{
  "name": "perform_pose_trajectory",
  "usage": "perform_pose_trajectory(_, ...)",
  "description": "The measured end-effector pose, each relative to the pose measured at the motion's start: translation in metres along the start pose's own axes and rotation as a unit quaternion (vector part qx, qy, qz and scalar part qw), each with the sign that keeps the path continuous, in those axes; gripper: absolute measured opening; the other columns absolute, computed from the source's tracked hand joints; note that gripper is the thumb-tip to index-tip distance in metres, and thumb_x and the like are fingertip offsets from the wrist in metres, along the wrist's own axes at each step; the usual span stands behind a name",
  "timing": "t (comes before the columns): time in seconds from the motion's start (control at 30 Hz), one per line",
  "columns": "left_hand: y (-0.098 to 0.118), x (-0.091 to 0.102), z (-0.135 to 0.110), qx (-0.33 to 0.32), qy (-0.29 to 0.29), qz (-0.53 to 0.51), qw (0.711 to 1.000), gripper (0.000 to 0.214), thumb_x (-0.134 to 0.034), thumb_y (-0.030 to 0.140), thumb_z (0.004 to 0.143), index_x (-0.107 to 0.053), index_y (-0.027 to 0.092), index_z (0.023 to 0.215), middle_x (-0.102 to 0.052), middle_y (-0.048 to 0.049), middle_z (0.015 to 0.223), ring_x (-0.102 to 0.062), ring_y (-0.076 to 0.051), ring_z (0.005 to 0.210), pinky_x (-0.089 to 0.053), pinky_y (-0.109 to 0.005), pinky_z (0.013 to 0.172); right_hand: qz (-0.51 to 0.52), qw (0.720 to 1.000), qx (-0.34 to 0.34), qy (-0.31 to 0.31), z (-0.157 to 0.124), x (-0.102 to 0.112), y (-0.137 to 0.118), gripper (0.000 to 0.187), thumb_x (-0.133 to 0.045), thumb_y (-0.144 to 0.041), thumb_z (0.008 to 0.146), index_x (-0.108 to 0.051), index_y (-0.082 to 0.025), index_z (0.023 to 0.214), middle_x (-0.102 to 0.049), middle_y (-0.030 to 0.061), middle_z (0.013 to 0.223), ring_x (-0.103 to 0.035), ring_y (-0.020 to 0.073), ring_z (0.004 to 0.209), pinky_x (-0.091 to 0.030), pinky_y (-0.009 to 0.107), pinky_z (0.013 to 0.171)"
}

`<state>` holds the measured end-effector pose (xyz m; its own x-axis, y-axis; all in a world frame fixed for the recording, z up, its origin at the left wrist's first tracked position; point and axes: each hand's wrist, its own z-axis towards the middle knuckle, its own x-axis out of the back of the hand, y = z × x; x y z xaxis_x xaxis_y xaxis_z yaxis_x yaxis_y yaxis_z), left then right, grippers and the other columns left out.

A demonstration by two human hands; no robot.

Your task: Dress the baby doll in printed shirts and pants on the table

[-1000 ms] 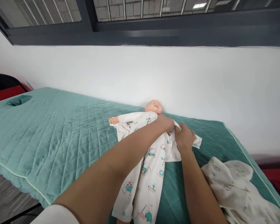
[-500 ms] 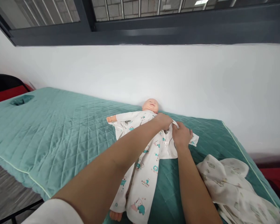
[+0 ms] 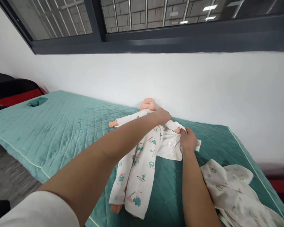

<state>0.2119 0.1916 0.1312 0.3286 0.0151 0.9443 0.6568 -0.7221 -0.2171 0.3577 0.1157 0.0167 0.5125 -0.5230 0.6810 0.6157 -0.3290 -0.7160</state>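
Observation:
A baby doll (image 3: 148,104) lies on its back with its head by the wall, in a white outfit (image 3: 142,176) printed with teal animals. My left hand (image 3: 164,116) is closed round the doll's upper arm near the shoulder; its fingertips are partly hidden. Between thumb and fingers, my right hand (image 3: 188,138) pinches the end of the white sleeve (image 3: 171,125) beside the doll's small hand (image 3: 177,130). Under that arm an opened white garment (image 3: 169,146) spreads on the bed. The doll's other arm (image 3: 113,123) stretches out to the left.
The doll rests on a teal quilted bed cover (image 3: 61,132) with a hole (image 3: 38,101) at its far left. A crumpled white patterned cloth (image 3: 234,189) lies at the right. Behind stand a white wall (image 3: 203,85) and a dark window frame (image 3: 180,41).
My right hand has drawn slightly away from my left, with the sleeve end still pinched. The doll's hand and forearm sleeve now show between my hands. The view has shifted a little.

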Motion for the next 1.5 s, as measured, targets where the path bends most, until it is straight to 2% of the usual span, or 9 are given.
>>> perform_pose_trajectory(0.33,-0.022,0.005,-0.024,0.031,-0.002,0.001,1.000,0.034,-0.060,0.011,0.080,-0.068,0.013,0.113,-0.072,-0.0174,0.109,-0.068,-0.027,0.089,-0.050,-0.036,0.077,0.200,0.978,-0.037,0.041,0.013,-0.002,0.010,0.026,-0.066,-0.033,0.069,-0.074,-0.018,0.089,-0.076,0.0099,0.090,-0.066,0.0272,0.084,-0.050,0.042,0.084)
perform_pose_trajectory(0.47,-0.022,-0.001,-0.024,0.020,0.000,-0.004,1.000,0.036,-0.060,0.013,0.081,-0.064,0.015,0.116,-0.070,-0.0155,0.114,-0.068,-0.027,0.092,-0.051,-0.035,0.078,0.324,0.944,-0.039,0.052,0.019,-0.007,0.015,0.027,-0.071,-0.031,0.060,-0.071,-0.018,0.083,-0.075,0.0083,0.084,-0.067,0.0237,0.077,-0.054,0.038,0.074)
perform_pose_trajectory(0.7,-0.025,-0.011,-0.020,0.006,-0.008,-0.075,0.997,0.043,-0.061,0.018,0.081,-0.059,0.018,0.124,-0.070,-0.0130,0.116,-0.068,-0.024,0.088,-0.053,-0.033,0.077,0.483,0.875,0.000,0.044,0.021,-0.015,0.016,0.042,-0.073,-0.037,0.056,-0.067,-0.017,0.092,-0.073,0.0079,0.095,-0.070,0.0214,0.088,-0.058,0.039,0.084)
perform_pose_trajectory(0.97,-0.005,-0.021,0.009,0.027,-0.004,-0.106,0.994,0.044,-0.065,0.014,0.079,-0.064,0.018,0.122,-0.070,-0.0158,0.119,-0.069,-0.029,0.101,-0.054,-0.039,0.086,0.433,0.885,-0.010,0.170,0.020,-0.007,0.020,0.032,-0.052,-0.024,0.068,-0.061,-0.017,0.097,-0.071,0.0116,0.105,-0.069,0.0264,0.103,-0.053,0.051,0.095)
perform_pose_trajectory(1.1,0.017,-0.014,0.009,0.031,0.008,-0.133,0.991,0.047,-0.068,0.028,0.082,-0.062,0.017,0.128,-0.060,-0.0181,0.136,-0.061,-0.033,0.119,-0.052,-0.044,0.095,0.341,0.912,0.078,0.212,0.006,-0.001,0.001,0.033,-0.051,-0.020,0.077,-0.066,-0.016,0.105,-0.069,0.0110,0.115,-0.062,0.0255,0.116,-0.047,0.048,0.105)
perform_pose_trajectory(1.2,0.019,-0.012,-0.022,0.010,0.115,-0.178,0.977,0.040,-0.056,0.041,0.092,-0.062,0.017,0.123,-0.058,-0.0153,0.136,-0.057,-0.031,0.123,-0.051,-0.043,0.096,0.275,0.932,0.167,0.166,-0.009,-0.006,-0.015,0.035,-0.053,-0.031,0.087,-0.067,-0.018,0.117,-0.066,0.0108,0.126,-0.059,0.0253,0.122,-0.047,0.046,0.104)
perform_pose_trajectory(1.27,0.007,-0.023,-0.056,0.044,0.202,-0.225,0.952,0.034,-0.050,0.038,0.096,-0.063,0.015,0.119,-0.062,-0.0134,0.129,-0.058,-0.028,0.120,-0.051,-0.041,0.097,0.270,0.940,0.194,0.082,-0.021,-0.012,-0.023,0.038,-0.056,-0.039,0.091,-0.066,-0.020,0.123,-0.064,0.0113,0.131,-0.060,0.0258,0.121,-0.048,0.047,0.104)
perform_pose_trajectory(1.37,-0.025,-0.064,-0.105,0.124,0.314,-0.353,0.872,0.031,-0.045,0.035,0.099,-0.062,0.019,0.119,-0.065,-0.0087,0.127,-0.058,-0.023,0.122,-0.046,-0.037,0.106,0.296,0.931,0.205,-0.064,-0.041,-0.021,-0.035,0.042,-0.057,-0.047,0.094,-0.063,-0.025,0.130,-0.061,0.0092,0.140,-0.057,0.0260,0.129,-0.043,0.049,0.112)
perform_pose_trajectory(1.5,-0.058,-0.120,-0.134,0.164,0.335,-0.537,0.757,0.040,-0.055,0.043,0.095,-0.057,0.022,0.128,-0.057,-0.0077,0.141,-0.052,-0.021,0.132,-0.041,-0.033,0.113,0.284,0.895,0.258,-0.229,-0.064,-0.025,-0.049,0.050,-0.056,-0.051,0.096,-0.052,-0.033,0.143,-0.045,0.0023,0.157,-0.036,0.0232,0.148,-0.025,0.048,0.125)
